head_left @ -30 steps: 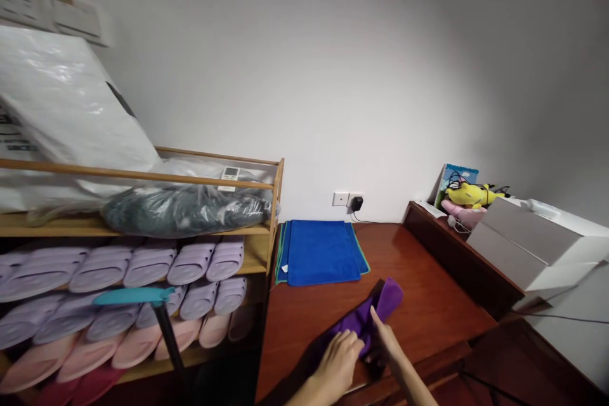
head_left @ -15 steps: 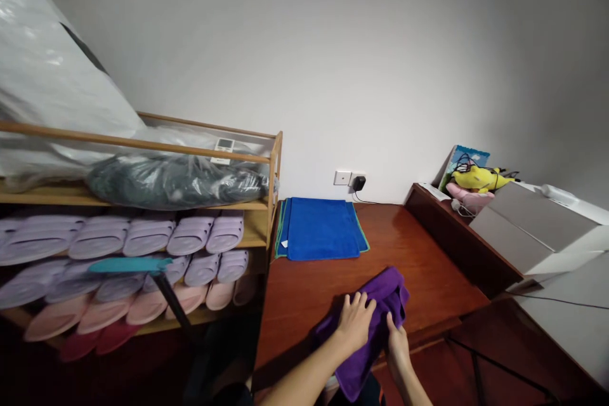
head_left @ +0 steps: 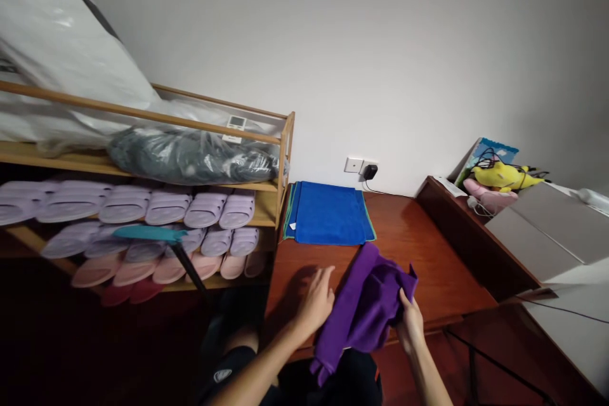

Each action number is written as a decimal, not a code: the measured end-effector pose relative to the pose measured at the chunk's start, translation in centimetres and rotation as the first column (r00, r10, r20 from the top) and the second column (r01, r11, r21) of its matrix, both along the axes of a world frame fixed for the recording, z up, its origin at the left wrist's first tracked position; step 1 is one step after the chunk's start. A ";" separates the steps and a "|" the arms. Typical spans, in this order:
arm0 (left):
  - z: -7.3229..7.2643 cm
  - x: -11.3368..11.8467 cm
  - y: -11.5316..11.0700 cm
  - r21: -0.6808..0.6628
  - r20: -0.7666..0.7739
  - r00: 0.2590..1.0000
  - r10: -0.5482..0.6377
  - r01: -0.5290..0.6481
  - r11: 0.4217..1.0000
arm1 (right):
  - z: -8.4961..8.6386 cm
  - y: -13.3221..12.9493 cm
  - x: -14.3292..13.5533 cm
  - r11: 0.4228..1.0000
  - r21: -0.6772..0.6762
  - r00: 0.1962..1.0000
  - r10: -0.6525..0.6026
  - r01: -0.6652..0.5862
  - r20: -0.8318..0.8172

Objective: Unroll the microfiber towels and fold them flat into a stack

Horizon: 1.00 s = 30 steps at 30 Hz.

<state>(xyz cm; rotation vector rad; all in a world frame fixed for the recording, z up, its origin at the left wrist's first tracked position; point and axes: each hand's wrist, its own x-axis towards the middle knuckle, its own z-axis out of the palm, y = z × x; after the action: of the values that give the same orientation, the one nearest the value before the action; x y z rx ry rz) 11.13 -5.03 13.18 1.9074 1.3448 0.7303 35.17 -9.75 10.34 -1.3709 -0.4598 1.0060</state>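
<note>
A crumpled purple cloth [head_left: 368, 304] lies over the front part of the reddish-brown table [head_left: 404, 222] and hangs past its near edge. My right hand [head_left: 410, 323] grips the cloth's right side, thumb on top. To the left of the cloth, my left hand [head_left: 316, 301] is raised over the table with its fingers extended, holding nothing. Behind them, near the wall, a folded blue cloth [head_left: 330, 212] with green edging lies flat.
A wooden rack [head_left: 284, 158] at left carries purple and pink slippers [head_left: 169, 206] and a plastic-wrapped dark bundle [head_left: 190, 155]. At right, a raised ledge [head_left: 476, 238] bears a yellow plush toy [head_left: 499, 176] and grey boxes [head_left: 535, 235]. A black plug [head_left: 370, 171] sits in the wall socket.
My left hand has come off the purple cloth and moved left. The cloth is spread wider, still held by my right hand. The view has shifted slightly.
</note>
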 end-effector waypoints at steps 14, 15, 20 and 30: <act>-3.9 5.0 -1.6 0.171 -0.143 0.959 -0.244 0.267 0.948 | 10.4 3.3 1.3 0.952 0.081 0.838 0.218 -0.296 0.500; -4.0 4.3 -1.7 0.165 -0.165 0.958 -0.234 0.261 0.951 | 10.4 3.3 1.9 0.955 0.086 0.829 0.199 -0.284 0.523; -3.3 1.3 -2.4 0.109 -0.283 0.957 -0.057 0.091 0.990 | 11.4 4.6 3.5 0.962 0.118 0.798 0.132 -0.247 0.588; -2.3 -2.4 -3.0 0.162 -0.403 0.900 0.167 -0.109 0.981 | 9.4 6.9 5.9 0.990 -0.086 0.313 0.047 0.113 0.949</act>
<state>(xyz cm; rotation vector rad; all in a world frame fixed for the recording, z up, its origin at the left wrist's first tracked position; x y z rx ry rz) 8.72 -8.03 10.90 2.1777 1.7444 0.5066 41.12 -2.90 19.73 -2.0331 -1.2692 0.0121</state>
